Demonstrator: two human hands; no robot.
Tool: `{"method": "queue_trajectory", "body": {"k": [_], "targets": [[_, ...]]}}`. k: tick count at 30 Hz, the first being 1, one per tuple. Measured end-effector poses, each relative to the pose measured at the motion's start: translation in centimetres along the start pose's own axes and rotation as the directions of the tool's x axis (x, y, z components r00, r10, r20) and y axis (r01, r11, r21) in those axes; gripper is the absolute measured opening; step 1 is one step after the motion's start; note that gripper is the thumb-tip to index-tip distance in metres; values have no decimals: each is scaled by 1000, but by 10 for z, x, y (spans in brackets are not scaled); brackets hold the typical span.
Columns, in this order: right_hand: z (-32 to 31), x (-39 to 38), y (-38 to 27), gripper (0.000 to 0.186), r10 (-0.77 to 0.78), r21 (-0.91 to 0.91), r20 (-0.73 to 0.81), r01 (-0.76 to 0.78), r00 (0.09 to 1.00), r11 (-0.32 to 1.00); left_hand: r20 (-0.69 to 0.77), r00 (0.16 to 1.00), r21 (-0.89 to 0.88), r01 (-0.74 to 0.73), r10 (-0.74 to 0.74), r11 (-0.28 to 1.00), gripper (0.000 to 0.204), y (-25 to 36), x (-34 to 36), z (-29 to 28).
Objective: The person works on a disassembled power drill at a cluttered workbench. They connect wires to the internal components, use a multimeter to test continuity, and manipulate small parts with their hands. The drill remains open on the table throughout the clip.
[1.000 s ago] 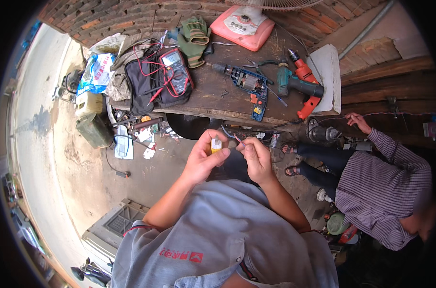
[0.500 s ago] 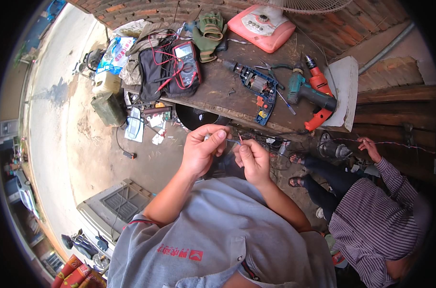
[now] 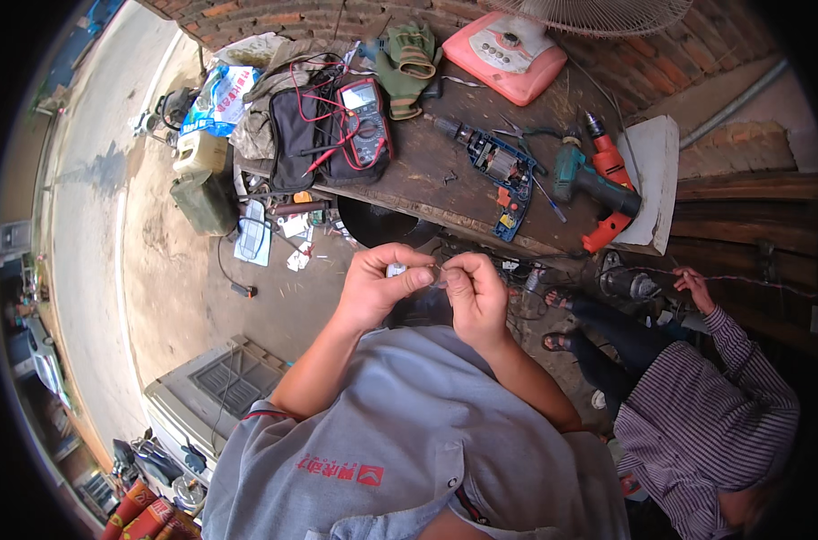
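Observation:
In front of my chest, my left hand pinches a thin wire, fingertips almost touching those of my right hand. My right thumb and forefinger are pressed together on the same wire. A small whitish piece shows under my left forefinger; what it is I cannot make out. Beyond the hands, on the wooden bench, lies an opened blue drill with its motor showing. A red multimeter with red leads rests on a black pouch to the left of it.
On the bench's right are a teal cordless drill, an orange drill and pliers. Gloves and a pink fan base stand at the back. A co-worker in a striped shirt is at right, one hand holding a twisted cord.
My hands have drawn closer together, and the coloured wire ends that stuck up between them are now mostly covered by my fingers. The bench has shifted slightly rightward in view.

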State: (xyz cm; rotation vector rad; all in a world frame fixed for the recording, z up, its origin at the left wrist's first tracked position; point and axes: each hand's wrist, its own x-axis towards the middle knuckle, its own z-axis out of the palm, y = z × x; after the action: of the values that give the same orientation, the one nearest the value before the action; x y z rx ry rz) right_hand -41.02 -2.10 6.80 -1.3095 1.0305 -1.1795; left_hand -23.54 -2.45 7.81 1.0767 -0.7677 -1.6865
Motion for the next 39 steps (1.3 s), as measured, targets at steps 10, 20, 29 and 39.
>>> {"method": "queue_trajectory", "body": {"k": [10,20,29,39], "targets": [[48,22,-3,8,33,-160,-46,-40,998,986,41,998,17,-51,50,999,11,14,13,-42],[86,85,18,15,-12,-320,23,18,1000,947,-118,986,199,-90,115,976,8,17,6,-100],[192,194,145,35,755,274,104,-749,647,604,-27,929,466,-315,369,827,12,25,-12,-139],[226,217,140,36,594,246,-201,-547,779,800,-5,953,393,-276,302,877,10,33,-16,-161]]}}
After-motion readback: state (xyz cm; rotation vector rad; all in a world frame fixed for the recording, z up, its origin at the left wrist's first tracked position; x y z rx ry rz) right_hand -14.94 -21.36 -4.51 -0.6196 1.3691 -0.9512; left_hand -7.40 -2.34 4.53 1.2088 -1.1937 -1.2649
